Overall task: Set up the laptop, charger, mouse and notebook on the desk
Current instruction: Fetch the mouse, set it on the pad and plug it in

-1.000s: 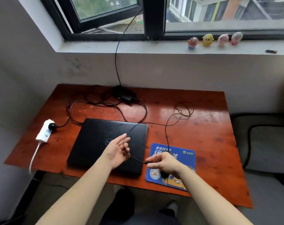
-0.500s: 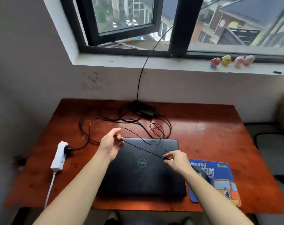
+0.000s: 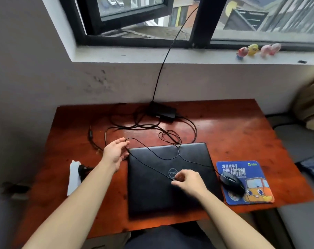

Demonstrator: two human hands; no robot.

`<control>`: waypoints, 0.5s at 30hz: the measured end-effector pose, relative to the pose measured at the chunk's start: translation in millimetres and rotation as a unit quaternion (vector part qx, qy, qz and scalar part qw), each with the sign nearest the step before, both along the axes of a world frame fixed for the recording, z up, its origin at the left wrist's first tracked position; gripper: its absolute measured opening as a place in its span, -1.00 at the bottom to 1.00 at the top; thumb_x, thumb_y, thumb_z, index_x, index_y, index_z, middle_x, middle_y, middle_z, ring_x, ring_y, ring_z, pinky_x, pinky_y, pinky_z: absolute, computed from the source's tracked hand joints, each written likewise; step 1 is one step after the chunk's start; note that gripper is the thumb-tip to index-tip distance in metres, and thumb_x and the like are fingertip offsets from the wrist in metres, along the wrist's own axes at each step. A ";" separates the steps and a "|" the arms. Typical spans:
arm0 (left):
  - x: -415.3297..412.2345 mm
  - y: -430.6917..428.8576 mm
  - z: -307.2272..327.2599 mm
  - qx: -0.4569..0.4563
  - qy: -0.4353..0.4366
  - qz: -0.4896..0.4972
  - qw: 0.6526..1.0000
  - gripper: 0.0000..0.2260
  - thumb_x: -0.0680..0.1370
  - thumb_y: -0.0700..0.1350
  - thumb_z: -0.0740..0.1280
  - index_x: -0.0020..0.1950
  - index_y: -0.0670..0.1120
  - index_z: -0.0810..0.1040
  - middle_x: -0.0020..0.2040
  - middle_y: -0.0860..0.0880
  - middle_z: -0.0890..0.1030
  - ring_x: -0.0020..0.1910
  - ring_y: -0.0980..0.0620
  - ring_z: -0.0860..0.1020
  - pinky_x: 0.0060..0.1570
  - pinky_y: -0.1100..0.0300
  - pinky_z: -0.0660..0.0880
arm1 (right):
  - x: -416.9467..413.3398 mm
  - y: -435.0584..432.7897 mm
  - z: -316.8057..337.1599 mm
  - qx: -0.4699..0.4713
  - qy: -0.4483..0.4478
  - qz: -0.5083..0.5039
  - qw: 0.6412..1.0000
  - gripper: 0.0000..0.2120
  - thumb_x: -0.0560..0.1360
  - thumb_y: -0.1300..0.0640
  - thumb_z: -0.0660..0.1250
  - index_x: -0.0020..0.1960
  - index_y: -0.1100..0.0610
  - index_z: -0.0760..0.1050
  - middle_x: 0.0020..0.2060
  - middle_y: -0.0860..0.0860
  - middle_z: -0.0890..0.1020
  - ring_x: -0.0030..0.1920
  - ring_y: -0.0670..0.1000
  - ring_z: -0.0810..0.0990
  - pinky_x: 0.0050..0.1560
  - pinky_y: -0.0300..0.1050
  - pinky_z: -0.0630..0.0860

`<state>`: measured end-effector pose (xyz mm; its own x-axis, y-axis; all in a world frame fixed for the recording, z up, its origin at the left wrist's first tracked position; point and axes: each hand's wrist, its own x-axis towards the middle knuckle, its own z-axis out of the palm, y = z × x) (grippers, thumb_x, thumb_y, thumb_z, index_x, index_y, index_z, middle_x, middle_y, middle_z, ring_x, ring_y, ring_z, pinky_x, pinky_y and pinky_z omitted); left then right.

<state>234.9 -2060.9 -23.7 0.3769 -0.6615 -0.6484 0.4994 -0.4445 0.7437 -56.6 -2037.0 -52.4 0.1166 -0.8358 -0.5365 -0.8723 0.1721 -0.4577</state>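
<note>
The left hand (image 3: 114,153) hangs loosely open, the thin mouse cord (image 3: 149,165) looping past its fingertips. From there the cord slants down-right across the closed laptop (image 3: 152,194) to the right hand (image 3: 188,179), which pinches it. The mouse (image 3: 232,183) lies just right of that hand, on its pad (image 3: 242,169), so the right is nearer.
</note>
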 end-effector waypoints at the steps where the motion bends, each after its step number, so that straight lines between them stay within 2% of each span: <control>1: -1.8 1.0 -8.4 0.016 -0.014 0.008 1.000 -0.78 0.57 -0.32 0.31 0.17 -0.09 0.49 -0.13 -0.03 0.59 -0.24 0.07 0.52 -0.25 0.18 0.43 | 0.4 0.8 -3.5 0.008 0.001 0.004 1.000 -0.72 0.37 -0.09 0.55 0.02 0.00 0.69 -0.07 -0.11 0.72 -0.02 -0.10 0.65 0.06 -0.24 0.53; 5: -14.4 17.3 -38.9 0.121 -0.085 0.023 0.989 -0.68 0.53 -0.27 0.37 0.27 -0.14 0.47 0.05 -0.13 0.56 -0.08 -0.02 0.52 -0.24 0.14 0.47 | 9.8 -6.9 -14.9 0.049 -0.025 0.003 0.998 -0.72 0.43 0.07 0.52 0.13 0.07 0.69 0.05 -0.04 0.72 0.07 -0.07 0.65 0.15 -0.28 0.49; 10: -28.6 50.5 -62.4 0.210 -0.092 -0.059 0.972 -0.93 0.56 -0.13 0.39 -0.03 -0.12 0.55 -0.10 -0.10 0.59 -0.22 0.03 0.54 -0.32 0.18 0.46 | 33.1 -19.2 -24.7 0.077 -0.088 0.011 0.993 -0.72 0.45 0.17 0.49 0.16 0.10 0.68 0.02 -0.02 0.74 -0.04 -0.13 0.65 0.06 -0.38 0.45; 13: -29.7 60.4 -69.9 0.211 -0.146 -0.096 0.962 -0.87 0.56 -0.05 0.39 -0.08 -0.10 0.58 -0.16 -0.08 0.60 -0.26 0.04 0.55 -0.37 0.21 0.43 | 49.0 -21.5 -32.9 0.089 -0.126 0.018 0.988 -0.76 0.45 0.17 0.52 0.11 0.10 0.70 -0.03 -0.03 0.74 -0.13 -0.19 0.64 0.02 -0.44 0.49; 15: -29.3 61.3 -71.9 0.208 -0.178 -0.112 0.955 -0.77 0.51 0.07 0.44 -0.08 -0.09 0.58 -0.18 -0.06 0.63 -0.25 0.03 0.58 -0.37 0.20 0.44 | 59.2 -21.7 -35.0 0.078 -0.144 0.038 0.986 -0.80 0.45 0.13 0.52 0.08 0.08 0.71 -0.05 -0.06 0.75 -0.17 -0.28 0.61 -0.08 -0.54 0.43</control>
<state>205.7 -1999.6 -95.6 0.5018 -0.4643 -0.7298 0.1048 -0.8048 0.5842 2.6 -2058.7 -87.4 0.3416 -0.7286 -0.5936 -0.7238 0.1989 -0.6607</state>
